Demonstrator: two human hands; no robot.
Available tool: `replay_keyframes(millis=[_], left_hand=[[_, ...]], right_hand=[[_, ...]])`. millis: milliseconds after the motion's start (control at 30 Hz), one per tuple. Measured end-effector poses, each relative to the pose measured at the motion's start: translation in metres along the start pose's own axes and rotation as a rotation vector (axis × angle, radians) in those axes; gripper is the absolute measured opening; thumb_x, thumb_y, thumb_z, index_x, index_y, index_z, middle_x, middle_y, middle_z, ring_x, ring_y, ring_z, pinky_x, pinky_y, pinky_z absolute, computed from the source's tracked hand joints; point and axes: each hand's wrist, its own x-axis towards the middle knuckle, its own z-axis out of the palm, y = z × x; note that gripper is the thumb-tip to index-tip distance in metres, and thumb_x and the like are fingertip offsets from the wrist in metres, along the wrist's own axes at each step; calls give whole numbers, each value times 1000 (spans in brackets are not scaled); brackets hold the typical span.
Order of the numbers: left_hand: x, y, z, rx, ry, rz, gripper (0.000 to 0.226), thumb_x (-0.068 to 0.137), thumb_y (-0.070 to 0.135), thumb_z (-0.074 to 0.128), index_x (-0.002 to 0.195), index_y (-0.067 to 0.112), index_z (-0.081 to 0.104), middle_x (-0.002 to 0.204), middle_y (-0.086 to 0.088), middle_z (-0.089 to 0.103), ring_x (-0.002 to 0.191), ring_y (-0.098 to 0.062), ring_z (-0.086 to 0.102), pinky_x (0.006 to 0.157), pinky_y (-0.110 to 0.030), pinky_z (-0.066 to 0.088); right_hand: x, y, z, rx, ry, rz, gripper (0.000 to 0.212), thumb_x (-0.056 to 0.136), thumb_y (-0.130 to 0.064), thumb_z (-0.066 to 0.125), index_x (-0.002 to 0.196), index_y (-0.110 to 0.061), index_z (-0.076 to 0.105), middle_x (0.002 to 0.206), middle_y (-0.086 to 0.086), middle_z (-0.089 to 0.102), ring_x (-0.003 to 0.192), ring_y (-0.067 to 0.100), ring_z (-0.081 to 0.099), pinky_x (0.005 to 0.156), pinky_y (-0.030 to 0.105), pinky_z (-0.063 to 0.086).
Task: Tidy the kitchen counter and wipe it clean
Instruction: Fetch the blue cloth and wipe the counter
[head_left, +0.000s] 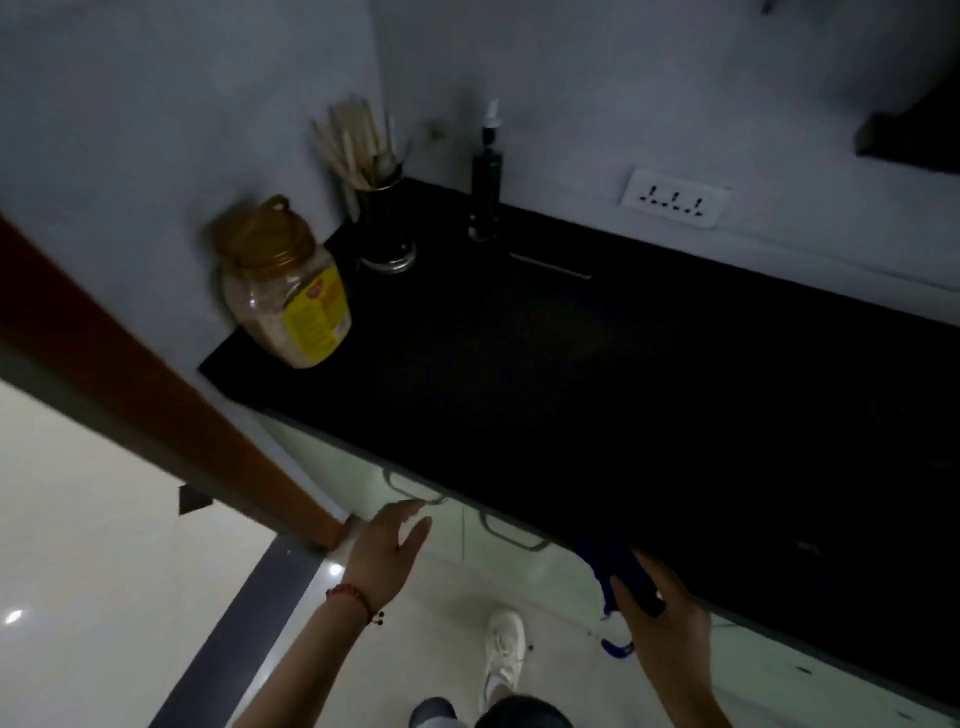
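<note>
At the bottom edge of the view a white shoe (503, 652) stands on the pale floor (104, 519), between the person's two forearms. The left hand (387, 553) reaches forward with its fingers spread and loose, holding nothing; the fingertips are just beside a metal drawer handle (415, 491) under the counter's front edge, and whether they touch it cannot be told. A red thread bracelet (356, 597) circles that wrist. The right hand (662, 618) is at the near edge of the black counter (623, 389), with its fingers curled around a dark blue cloth (610, 569). The cloth is bunched against the counter's edge and part of it hangs below the hand, showing a lighter patch and a blue loop at the bottom. A second drawer handle (514, 535) sits just left of the cloth.

Further in, the counter top is wide and dark, and little detail shows on it. At its left end, against the wall, stands a clear plastic jar (288, 296) with a brown lid and a yellow label, partly filled with something pale. Behind it in the corner is a dark holder (387, 228) packed with wooden spoons and spatulas. To the right of that stands a slim dark bottle (485, 192) with a pale pump top. On the far wall is a white socket strip (675, 198). A brown door edge (156, 405) crosses the left side.
</note>
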Motion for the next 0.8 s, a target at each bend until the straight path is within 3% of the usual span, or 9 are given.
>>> replay_keyframes(millis=[33,133,200,267,367,500,600,733,800], left_hand=[[15,12,2,23,10,40,35,90,24,52,122,11,53,125,-8,57,111,-15,52,93,-24,41],[54,45,10,76,-2,125,39,90,33,49,124,14,52,125,-7,55,116,-22,52,96,-30,45],[75,63,16,146,-17,189,58,83,52,35,123,14,52,125,-6,53,119,-23,49,99,-30,42],[96,71,23,236,-3,245,71,75,56,23,122,12,53,127,-8,53,121,-25,47,102,-35,41],[124,72,30,437,12,273,59,79,46,31,118,11,57,127,-14,57,120,-34,52,96,-49,47],[151,53,32,690,-80,253,53,88,49,26,122,18,52,130,-8,58,120,-28,54,93,-47,47],[159,34,30,755,-129,281,61,92,52,5,131,21,41,137,-5,51,130,-21,36,109,-41,27],[162,28,26,756,-171,305,61,91,52,5,134,23,36,141,-4,46,132,-17,24,111,-35,4],[163,28,26,746,-157,309,60,91,52,5,135,24,35,143,-3,44,133,-16,23,112,-34,1]], right_hand=[[12,-3,-6,-27,46,-12,42,76,-6,71,117,-11,62,104,0,68,85,8,60,66,-7,38],[50,-14,-22,-21,110,-24,43,78,-7,69,120,-13,60,103,-1,65,87,8,58,71,6,43],[75,-21,-27,-10,137,11,42,80,-12,68,121,-15,58,108,1,66,89,9,59,77,17,47],[98,-27,-26,-32,157,18,42,81,-15,67,121,-16,58,112,3,67,91,11,61,79,24,50],[124,-38,-16,-84,150,-11,42,81,-17,67,122,-18,58,115,2,66,94,11,63,80,21,49],[148,-58,7,-108,136,-85,42,80,-13,68,121,-14,58,120,4,63,99,4,53,86,20,43],[163,-67,28,-120,81,-124,41,82,-14,65,122,-16,57,128,2,57,110,7,53,92,20,40],[182,-80,50,-205,104,-188,40,82,-13,65,122,-14,58,131,3,56,117,17,55,94,19,37],[194,-86,60,-290,138,-232,41,80,-13,67,119,-13,60,129,4,58,117,19,56,94,21,38]])
